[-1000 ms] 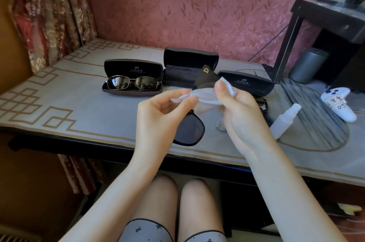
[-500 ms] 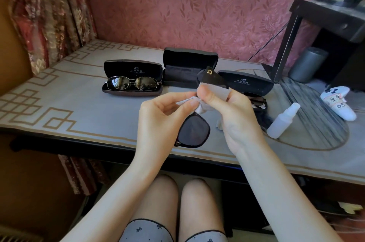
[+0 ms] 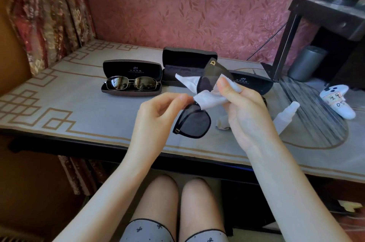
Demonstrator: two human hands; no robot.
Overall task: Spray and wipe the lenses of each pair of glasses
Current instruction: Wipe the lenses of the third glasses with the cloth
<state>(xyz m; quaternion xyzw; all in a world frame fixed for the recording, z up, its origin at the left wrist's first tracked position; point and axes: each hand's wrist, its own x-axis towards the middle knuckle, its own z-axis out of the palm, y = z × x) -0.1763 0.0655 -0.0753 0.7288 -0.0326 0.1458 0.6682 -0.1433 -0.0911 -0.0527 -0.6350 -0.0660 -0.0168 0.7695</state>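
Note:
I hold black sunglasses [image 3: 194, 123] with a gold D on the temple above the table. My left hand [image 3: 158, 115] pinches the frame at the bridge. My right hand [image 3: 243, 111] presses a white cloth [image 3: 209, 97] around the upper lens, thumb on top; the lower lens hangs bare. Metal-framed sunglasses [image 3: 131, 83] lie in an open black case [image 3: 132, 68] at the left. A white spray bottle [image 3: 284, 117] lies on the table behind my right wrist.
An empty open case [image 3: 187, 58] stands behind the cloth, another open case [image 3: 250, 81] to its right. A white controller [image 3: 339, 101], a grey cylinder [image 3: 306, 62] and a black stand [image 3: 286, 38] fill the right side. A curtain [image 3: 39, 14] hangs at left.
The sunglasses have turned in my hands and the cloth has spread wider over the upper lens; my right thumb has slid along it.

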